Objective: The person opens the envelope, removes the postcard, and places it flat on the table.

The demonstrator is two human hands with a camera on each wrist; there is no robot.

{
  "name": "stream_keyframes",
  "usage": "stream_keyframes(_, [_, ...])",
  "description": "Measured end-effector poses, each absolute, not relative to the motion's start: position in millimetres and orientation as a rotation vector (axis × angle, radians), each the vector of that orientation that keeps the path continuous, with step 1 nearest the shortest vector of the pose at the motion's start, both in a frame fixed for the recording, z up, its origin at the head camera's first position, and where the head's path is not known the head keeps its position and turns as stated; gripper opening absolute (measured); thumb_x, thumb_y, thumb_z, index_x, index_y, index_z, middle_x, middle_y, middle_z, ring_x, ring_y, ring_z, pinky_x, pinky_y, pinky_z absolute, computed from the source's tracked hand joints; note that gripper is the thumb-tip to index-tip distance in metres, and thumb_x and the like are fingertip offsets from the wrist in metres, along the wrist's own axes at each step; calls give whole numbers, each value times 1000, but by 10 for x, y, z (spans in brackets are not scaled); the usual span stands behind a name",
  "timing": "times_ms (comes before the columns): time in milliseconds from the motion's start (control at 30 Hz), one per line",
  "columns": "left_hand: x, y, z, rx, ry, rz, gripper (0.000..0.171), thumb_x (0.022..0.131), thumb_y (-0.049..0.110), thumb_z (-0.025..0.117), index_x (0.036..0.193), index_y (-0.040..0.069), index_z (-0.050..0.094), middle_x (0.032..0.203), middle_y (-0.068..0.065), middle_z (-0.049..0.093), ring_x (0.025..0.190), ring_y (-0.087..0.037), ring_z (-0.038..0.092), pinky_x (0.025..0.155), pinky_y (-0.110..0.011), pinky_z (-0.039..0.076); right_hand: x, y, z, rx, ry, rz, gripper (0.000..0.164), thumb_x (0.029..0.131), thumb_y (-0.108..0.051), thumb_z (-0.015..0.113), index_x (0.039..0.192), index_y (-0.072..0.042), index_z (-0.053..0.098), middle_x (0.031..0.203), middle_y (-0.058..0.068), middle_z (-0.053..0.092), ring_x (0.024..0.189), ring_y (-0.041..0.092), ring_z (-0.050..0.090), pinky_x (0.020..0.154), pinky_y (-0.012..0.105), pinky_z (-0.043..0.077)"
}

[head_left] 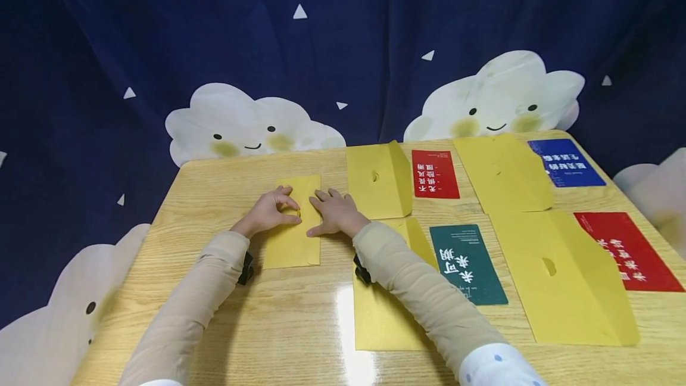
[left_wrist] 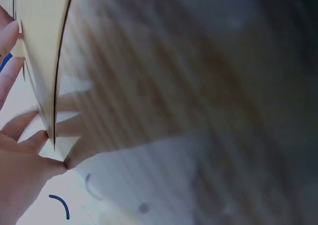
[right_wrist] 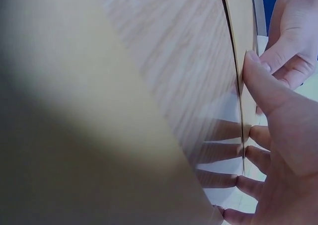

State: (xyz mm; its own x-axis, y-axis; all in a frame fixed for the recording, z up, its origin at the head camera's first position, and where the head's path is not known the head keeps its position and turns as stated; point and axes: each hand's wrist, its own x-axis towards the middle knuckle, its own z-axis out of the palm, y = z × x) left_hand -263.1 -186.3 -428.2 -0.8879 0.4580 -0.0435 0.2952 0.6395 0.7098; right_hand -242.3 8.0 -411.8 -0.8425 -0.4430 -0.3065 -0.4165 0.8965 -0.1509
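A yellow envelope lies upright on the table before both hands, its flap folded over. My left hand bends thumb and index finger at the small tab on this envelope, pinching about it. In the left wrist view, the left hand shows other fingertips touching the table. My right hand rests spread along the envelope's right side, fingers fairly straight. The right wrist view shows the right hand with fingertips down on the tabletop and its thumb near the left hand. Contact at the tab is partly hidden.
Several open yellow envelopes lie to the right, one partly under my right forearm. Beside them are a red card, a green card, a blue card and another red card. A dark cloud-patterned curtain hangs behind the table.
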Motion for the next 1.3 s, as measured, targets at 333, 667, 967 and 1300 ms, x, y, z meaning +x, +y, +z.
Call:
stream_keyframes(333, [-2626, -1886, -4300, 799, 2695, 1065, 22, 71, 15, 79, 88, 3, 72, 91, -11, 58, 82, -25, 49, 73, -38, 40, -2413, 77, -4128, -642, 2727, -88, 88, 77, -66, 52, 146, -22, 21, 152, -1, 13, 137, 27, 11, 104, 51, 20])
stream_keyframes(667, [-2666, -1946, -4334, 577, 2504, 1269, 27, 71, 12, 78, 93, -1, 71, 74, -5, 59, 62, -15, 47, 57, -24, 40, -2406, 75, -4113, -660, 2725, -83, 87, 78, -66, 51, 146, -22, 20, 152, 0, 13, 137, 27, 11, 104, 49, 21])
stream_keyframes(967, [-2687, -1961, -4343, 519, 2424, 1341, 27, 73, 3, 75, 96, -8, 67, 80, -10, 60, 66, -13, 49, 60, -23, 40, -2421, 101, -4117, -659, 2723, -106, 88, 78, -66, 51, 147, -22, 19, 152, 0, 13, 137, 27, 11, 104, 49, 21])
stream_keyframes(1300, [-2682, -1972, -4351, 505, 2421, 1377, 29, 71, 10, 77, 96, -3, 70, 83, -11, 62, 71, -14, 51, 62, -23, 41, -2423, 87, -4107, -646, 2737, -122, 88, 78, -66, 51, 146, -21, 20, 151, 1, 15, 137, 28, 13, 103, 50, 22])
